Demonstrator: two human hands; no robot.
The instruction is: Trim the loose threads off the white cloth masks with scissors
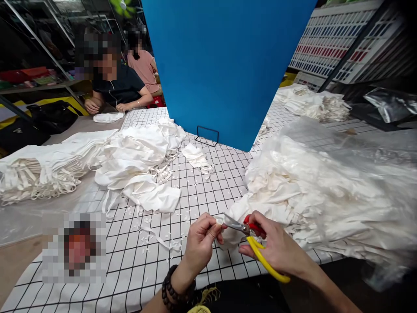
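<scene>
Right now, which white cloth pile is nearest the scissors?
The big near-right pile, partly covered by clear plastic, beside the scissors; the left piles and back-right pile lie farther off.

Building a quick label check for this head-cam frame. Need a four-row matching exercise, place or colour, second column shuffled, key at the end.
Column one
1. scissors
2. white cloth
3. bead bracelet
4. tall panel

Column two
A. around a wrist
B. plain blue
C. held in the right hand
D. pinched in the fingers of the left hand

Pairs: 1-C, 2-D, 3-A, 4-B
</scene>
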